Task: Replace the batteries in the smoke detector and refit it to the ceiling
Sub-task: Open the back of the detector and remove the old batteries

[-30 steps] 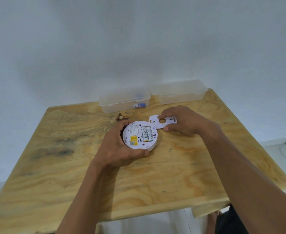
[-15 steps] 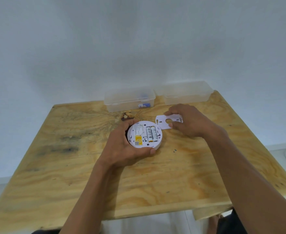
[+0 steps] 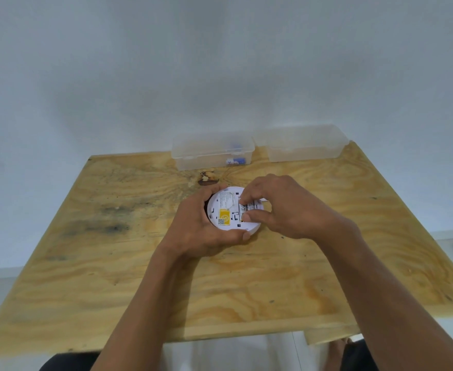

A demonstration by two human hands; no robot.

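on the wooden table (image 3: 129, 266), near its middle, the left hand (image 3: 198, 231) cups the smoke detector (image 3: 226, 210) from its left side, fingers and thumb curled round the rim, back face up with the yellow sticker (image 3: 224, 217) showing. just right of that sticker sit the batteries (image 3: 244, 208), and the right hand (image 3: 281, 207) has its fingertip and thumb pinched at them, one end each, as far as i can see; its knuckles hide most of the bay.

from where i stand the risks look like these: a cell could spring out and roll off the table if it is levered up fast; the detector could skid if the left grip loosens while the right one pulls; and a new cell could go in the wrong way round, since the polarity marks are covered by fingers. the mounting plate is hidden behind the right hand, bar a thin white sliver, and could get knocked.

at the back, 2 clear boxes stand side by side, the left box (image 3: 212, 151) holding a blue-capped item (image 3: 235, 162), the right box (image 3: 304, 143) showing nothing i can make out.

0.5 s ago the right hand rested on the mounting plate beside the detector; it has since crossed over onto the batteries. the left hand's hold is unchanged.
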